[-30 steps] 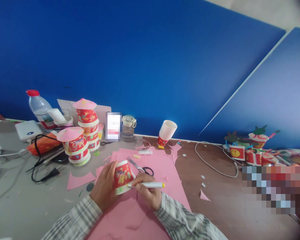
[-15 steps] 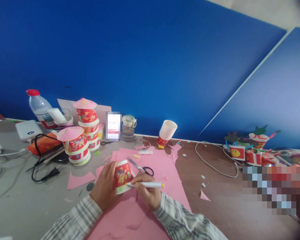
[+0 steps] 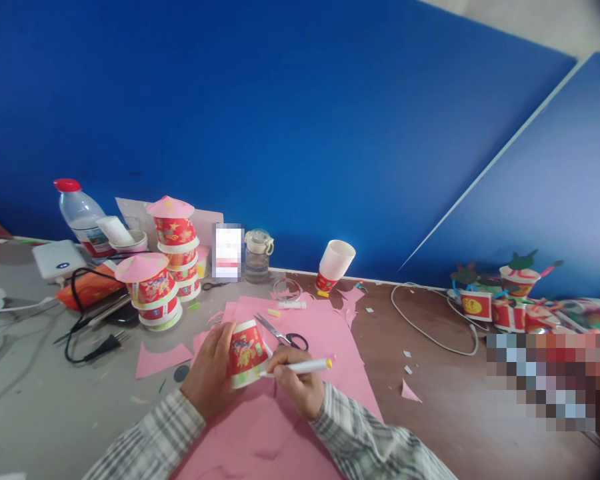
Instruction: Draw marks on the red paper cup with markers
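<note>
My left hand [image 3: 211,371] is closed around the side of a red printed paper cup [image 3: 247,348], which is turned upside down and tilted, its white rim at the bottom. Yellow-green colouring shows along that rim. In my right hand [image 3: 300,385] is a white marker with a yellow end [image 3: 307,366], pinched between the fingers, its tip at the cup's rim. Pink paper [image 3: 325,400] lies under both hands. Just behind them rest scissors with dark handles [image 3: 294,341]. A small yellow marker cap [image 3: 274,313] lies on the paper.
Stacked cup towers with pink paper roofs [image 3: 147,283] stand at the left, near a plug with a black cable [image 3: 103,348]. A glass jar [image 3: 258,257] and a stack of paper cups [image 3: 336,265] stand along the blue partition [image 3: 300,133]. Decorated cups [image 3: 475,305] and paper scraps lie right.
The marker in my right hand has shifted slightly, its tip moving down from the red print to the cup's rim. My left hand and the cup stay almost still.
</note>
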A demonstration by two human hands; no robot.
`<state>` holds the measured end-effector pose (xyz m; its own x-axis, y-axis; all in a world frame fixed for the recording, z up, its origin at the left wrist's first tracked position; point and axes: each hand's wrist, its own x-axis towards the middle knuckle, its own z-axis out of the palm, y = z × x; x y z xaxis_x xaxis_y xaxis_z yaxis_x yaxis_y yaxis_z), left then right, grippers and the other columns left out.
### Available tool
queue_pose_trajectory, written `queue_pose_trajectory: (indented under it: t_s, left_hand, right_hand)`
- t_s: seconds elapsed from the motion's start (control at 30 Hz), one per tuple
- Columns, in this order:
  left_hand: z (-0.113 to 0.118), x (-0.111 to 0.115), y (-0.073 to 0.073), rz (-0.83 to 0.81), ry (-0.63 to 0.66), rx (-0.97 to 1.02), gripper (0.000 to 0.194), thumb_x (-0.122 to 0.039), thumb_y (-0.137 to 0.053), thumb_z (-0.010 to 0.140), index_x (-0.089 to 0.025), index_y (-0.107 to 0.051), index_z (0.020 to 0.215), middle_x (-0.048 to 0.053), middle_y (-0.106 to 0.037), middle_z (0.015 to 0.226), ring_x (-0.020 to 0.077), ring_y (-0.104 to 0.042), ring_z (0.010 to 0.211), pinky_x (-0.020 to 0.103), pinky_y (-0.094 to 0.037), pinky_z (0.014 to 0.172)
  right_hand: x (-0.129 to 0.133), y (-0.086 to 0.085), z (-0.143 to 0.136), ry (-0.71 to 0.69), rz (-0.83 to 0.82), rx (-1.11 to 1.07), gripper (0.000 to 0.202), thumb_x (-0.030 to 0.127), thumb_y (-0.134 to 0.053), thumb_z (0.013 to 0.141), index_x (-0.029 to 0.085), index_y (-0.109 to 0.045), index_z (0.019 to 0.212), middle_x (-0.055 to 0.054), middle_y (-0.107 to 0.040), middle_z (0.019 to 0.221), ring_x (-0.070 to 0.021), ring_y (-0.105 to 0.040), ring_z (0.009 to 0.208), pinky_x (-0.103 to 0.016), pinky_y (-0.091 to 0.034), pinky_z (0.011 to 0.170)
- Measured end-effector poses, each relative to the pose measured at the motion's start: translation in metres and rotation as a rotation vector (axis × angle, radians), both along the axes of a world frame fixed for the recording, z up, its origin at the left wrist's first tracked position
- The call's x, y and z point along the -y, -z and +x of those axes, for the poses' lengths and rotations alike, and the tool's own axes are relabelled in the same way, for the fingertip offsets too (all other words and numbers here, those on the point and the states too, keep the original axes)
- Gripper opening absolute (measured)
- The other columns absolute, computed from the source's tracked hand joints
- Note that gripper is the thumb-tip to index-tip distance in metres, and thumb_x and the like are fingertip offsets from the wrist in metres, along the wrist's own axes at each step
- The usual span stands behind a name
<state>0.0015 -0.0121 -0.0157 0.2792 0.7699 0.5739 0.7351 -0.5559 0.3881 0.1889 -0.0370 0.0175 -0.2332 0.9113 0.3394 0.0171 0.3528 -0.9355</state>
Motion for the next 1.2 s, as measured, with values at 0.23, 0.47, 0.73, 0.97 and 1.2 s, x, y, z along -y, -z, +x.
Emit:
queue_pose_trajectory:
  t_s: [0.23,0.47,0.73,0.97,1.2]
  left_hand:
    - [0.0017,-0.0005,-0.0009,0.005,-0.015,0.011,0.087,-0.048,-0.060,0.058,-0.015,-0.014,0.125,0.012,-0.041,0.114,0.0293,-0.039,0.106,0.048,-0.040,0.088]
    - [0.0010,-0.0008,-0.0035,-0.001,0.003,0.011,0.089,-0.049,-0.061,0.057,-0.016,-0.014,0.125,0.011,-0.041,0.113,0.0296,-0.040,0.105,0.049,-0.041,0.087]
    - [0.0021,-0.0008,-0.0047,0.020,0.004,0.012,0.087,-0.050,-0.059,0.058,-0.017,-0.014,0.125,0.011,-0.042,0.113,0.0295,-0.042,0.103,0.049,-0.042,0.085]
    - [0.0009,-0.0010,-0.0015,0.003,-0.014,0.002,0.088,-0.048,-0.060,0.057,-0.016,-0.014,0.125,0.011,-0.042,0.113,0.0301,-0.040,0.105,0.049,-0.041,0.087]
    - [0.0000,-0.0015,0.0001,0.003,-0.008,0.007,0.087,-0.045,-0.061,0.056,-0.017,-0.015,0.124,0.011,-0.042,0.113,0.0298,-0.041,0.105,0.049,-0.042,0.086]
  right_hand:
    - [0.0007,-0.0012,-0.0051,0.049,0.049,0.004,0.020,0.016,-0.052,0.072,0.021,-0.071,0.075,-0.003,-0.065,0.063,-0.0174,-0.057,0.055,-0.024,-0.044,0.054]
    - [0.0005,-0.0027,-0.0036,0.014,0.057,0.019,0.022,0.014,-0.051,0.072,0.022,-0.071,0.074,-0.002,-0.065,0.063,-0.0176,-0.058,0.056,-0.025,-0.044,0.055]
    - [0.0007,0.0003,-0.0050,0.058,0.085,0.034,0.019,0.015,-0.053,0.073,0.022,-0.071,0.075,-0.003,-0.066,0.065,-0.0183,-0.059,0.057,-0.026,-0.046,0.056]
    - [0.0000,-0.0032,-0.0031,0.020,0.046,0.052,0.022,0.014,-0.050,0.071,0.021,-0.071,0.073,-0.003,-0.066,0.064,-0.0192,-0.058,0.057,-0.026,-0.045,0.055]
    - [0.0006,-0.0062,0.0003,0.025,-0.016,0.034,0.021,0.014,-0.050,0.069,0.020,-0.070,0.068,-0.003,-0.064,0.061,-0.0184,-0.056,0.054,-0.025,-0.042,0.052]
